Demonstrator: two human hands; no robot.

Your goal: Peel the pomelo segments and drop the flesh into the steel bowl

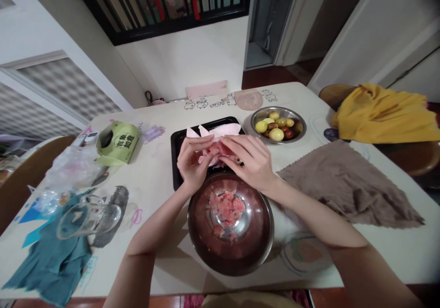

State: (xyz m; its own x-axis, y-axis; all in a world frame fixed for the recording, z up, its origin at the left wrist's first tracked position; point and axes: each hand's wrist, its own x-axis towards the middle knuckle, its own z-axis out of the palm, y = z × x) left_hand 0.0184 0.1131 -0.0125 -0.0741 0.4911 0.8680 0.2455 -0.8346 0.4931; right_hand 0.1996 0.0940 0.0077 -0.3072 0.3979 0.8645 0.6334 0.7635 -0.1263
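Note:
Both my hands are held close together above the black tray [176,161], fingers bent inward. Between them is a piece of pink citrus flesh, which looks like a red pomelo segment [213,150]. My left hand [193,159] pinches its left side, and my right hand [250,159] grips it from the right. Pale pink pieces of peel [225,129] lie in the tray behind my fingers. Just in front of my hands stands a large steel bowl [202,248], with loose pink pulp [227,209] at its bottom.
A smaller steel bowl [302,131] of mixed fruit stands behind on the right. Beside it lie a brown cloth [347,184] and a yellow cloth [385,113] over a chair. On the left are a glass pitcher [91,218], a teal cloth [51,262] and a green bag [120,143].

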